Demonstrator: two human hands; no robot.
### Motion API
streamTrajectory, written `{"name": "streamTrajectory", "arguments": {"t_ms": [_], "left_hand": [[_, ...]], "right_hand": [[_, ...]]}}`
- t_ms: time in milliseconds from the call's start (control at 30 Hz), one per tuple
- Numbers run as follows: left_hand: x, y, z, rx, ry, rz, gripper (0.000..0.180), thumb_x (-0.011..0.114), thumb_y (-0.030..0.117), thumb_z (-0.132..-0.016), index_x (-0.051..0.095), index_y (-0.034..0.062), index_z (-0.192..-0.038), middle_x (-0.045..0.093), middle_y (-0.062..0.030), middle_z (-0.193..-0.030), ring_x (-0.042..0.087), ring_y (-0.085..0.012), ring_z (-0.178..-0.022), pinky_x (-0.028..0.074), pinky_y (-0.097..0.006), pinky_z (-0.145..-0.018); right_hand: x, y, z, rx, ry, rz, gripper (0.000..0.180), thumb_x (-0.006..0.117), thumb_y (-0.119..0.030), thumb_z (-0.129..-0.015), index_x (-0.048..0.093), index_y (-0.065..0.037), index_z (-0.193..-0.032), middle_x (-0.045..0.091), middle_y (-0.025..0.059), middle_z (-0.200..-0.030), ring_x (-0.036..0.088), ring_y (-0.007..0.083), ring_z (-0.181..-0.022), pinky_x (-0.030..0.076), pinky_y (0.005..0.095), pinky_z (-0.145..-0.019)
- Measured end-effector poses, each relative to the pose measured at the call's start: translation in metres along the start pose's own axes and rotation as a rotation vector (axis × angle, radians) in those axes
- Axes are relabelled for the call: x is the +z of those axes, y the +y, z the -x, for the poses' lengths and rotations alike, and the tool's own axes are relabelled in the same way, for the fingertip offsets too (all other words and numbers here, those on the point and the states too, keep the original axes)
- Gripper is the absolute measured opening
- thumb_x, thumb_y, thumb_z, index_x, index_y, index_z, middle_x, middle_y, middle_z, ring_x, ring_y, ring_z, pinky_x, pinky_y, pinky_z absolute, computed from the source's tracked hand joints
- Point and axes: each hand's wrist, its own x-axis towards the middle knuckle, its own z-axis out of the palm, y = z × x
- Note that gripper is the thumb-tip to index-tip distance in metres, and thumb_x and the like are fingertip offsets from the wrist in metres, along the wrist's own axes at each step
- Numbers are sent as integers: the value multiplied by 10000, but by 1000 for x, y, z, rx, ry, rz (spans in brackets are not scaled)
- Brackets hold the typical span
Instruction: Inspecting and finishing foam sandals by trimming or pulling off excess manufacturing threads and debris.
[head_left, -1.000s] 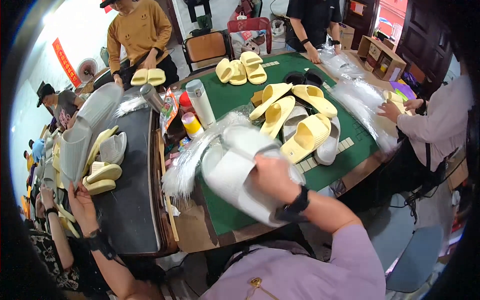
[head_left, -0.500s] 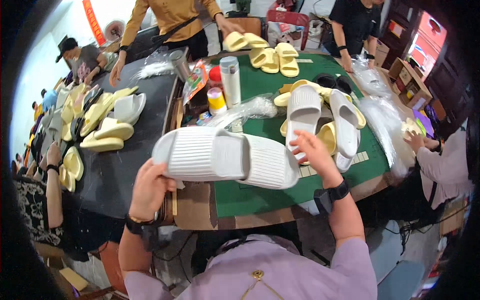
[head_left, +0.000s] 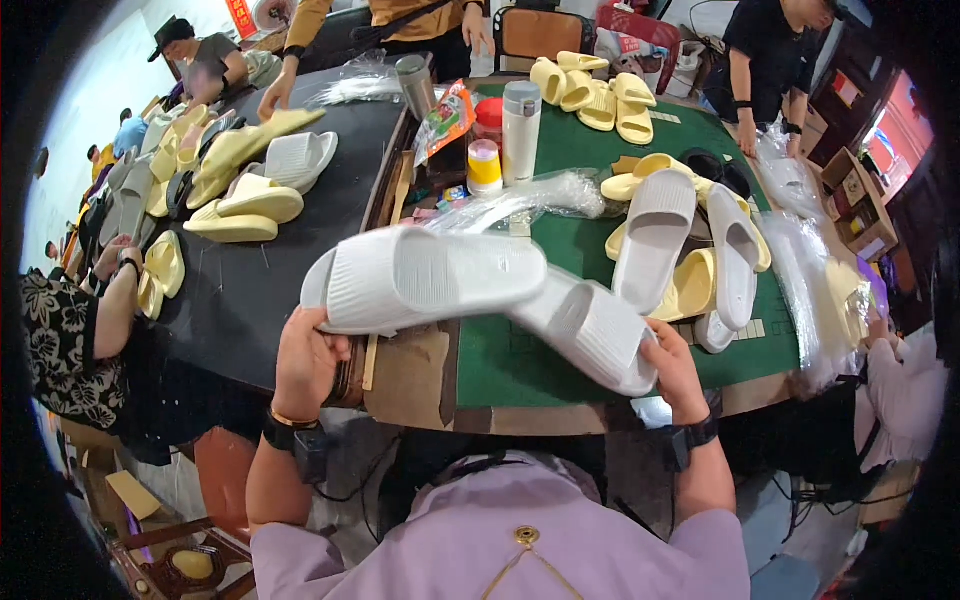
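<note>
My left hand (head_left: 304, 362) is closed on the toe end of a white ribbed slide slipper (head_left: 465, 270), held up over the table's near edge. A second white slipper (head_left: 590, 325) slants down to the right, its toe end gripped by my right hand (head_left: 680, 375). The heel of the first slipper overlaps the heel of the second; whether they touch I cannot tell. Beyond my right hand, more white slippers (head_left: 655, 235) lie on top of pale yellow slippers (head_left: 690, 290) on the green mat (head_left: 530, 370).
A white tumbler (head_left: 520, 135), a yellow-and-white cup (head_left: 484, 167) and clear plastic bags (head_left: 545, 200) stand or lie mid-table. Yellow slippers (head_left: 600, 100) lie farther back. A slipper pile (head_left: 240, 165) covers part of the black table at left. Several people work around the tables.
My right hand has closed on the second slipper's toe and swung it down and right, so the two slippers now form an angle. At the back, a person's hand has let go of yellow slippers.
</note>
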Motion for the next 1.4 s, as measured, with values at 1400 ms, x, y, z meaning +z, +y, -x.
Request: {"name": "streamTrajectory", "arguments": {"t_ms": [1400], "left_hand": [[17,-66,47,14,-195,-465,249,551,120,-964,584,-1,-1178,675,-53,-899,635,-87,-698,525,-220,-624]], "right_hand": [[170,-65,-77,-542,-398,594,232,676,-137,-814,583,24,-952,599,156,-759,569,245,-678,460,357,-648]]}}
